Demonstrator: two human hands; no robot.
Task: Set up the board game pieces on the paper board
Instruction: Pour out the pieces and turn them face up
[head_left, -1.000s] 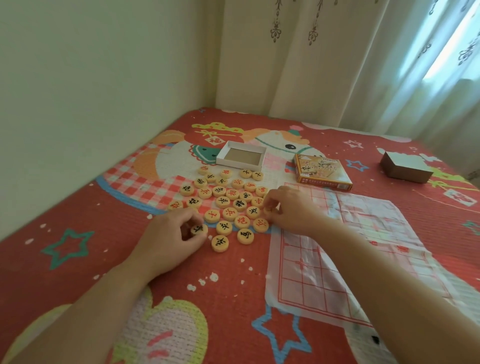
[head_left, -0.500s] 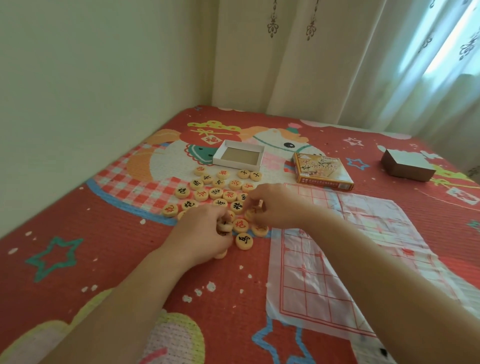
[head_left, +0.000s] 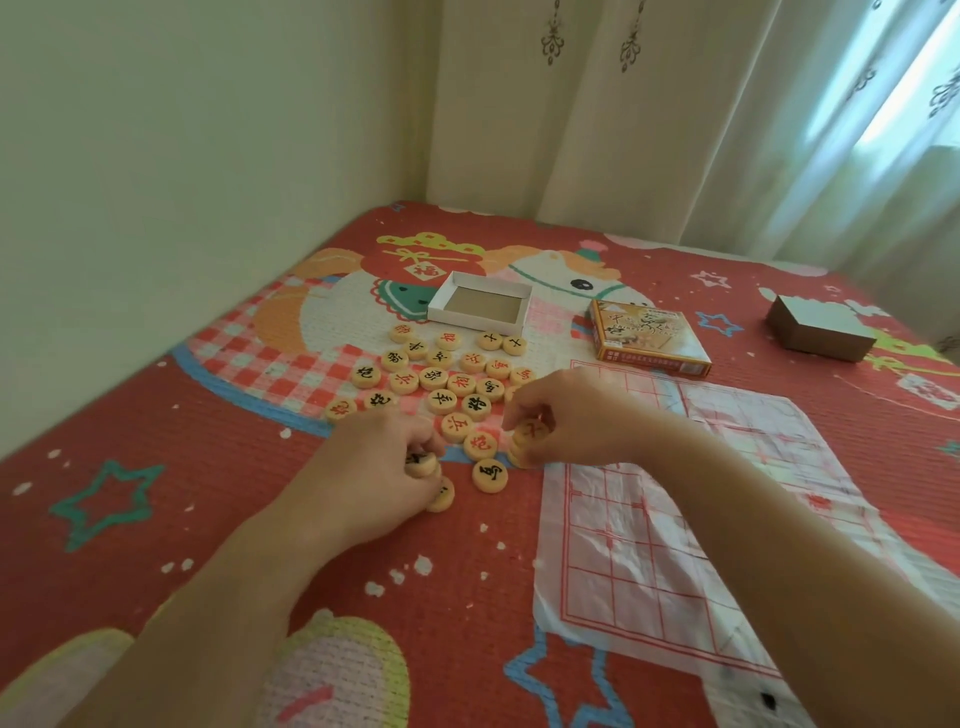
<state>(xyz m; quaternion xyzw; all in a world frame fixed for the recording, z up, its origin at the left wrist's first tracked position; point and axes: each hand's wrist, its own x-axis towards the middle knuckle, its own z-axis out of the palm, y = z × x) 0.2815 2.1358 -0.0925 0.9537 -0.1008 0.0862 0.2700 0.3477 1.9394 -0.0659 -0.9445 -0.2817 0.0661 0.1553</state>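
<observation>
Several round wooden chess pieces (head_left: 460, 383) with red or black characters lie loose on the red bedspread, left of the paper board (head_left: 691, 499). My left hand (head_left: 374, 467) grips a small stack of black-marked pieces (head_left: 422, 464) at the near edge of the pile. My right hand (head_left: 576, 415) pinches a short stack of red-marked pieces (head_left: 527, 439) beside the board's left edge. One black-marked piece (head_left: 490, 475) lies between the hands. No pieces show on the crinkled board, though my right arm hides part of it.
An open white box tray (head_left: 480, 301) sits behind the pile. The printed game box lid (head_left: 649, 338) lies at the board's far end, a brown box (head_left: 821, 335) farther right. A wall runs along the left, curtains behind.
My left hand moved right into the pile and gathered black pieces into a stack. My right hand collected red pieces and now holds them stacked near the board's edge.
</observation>
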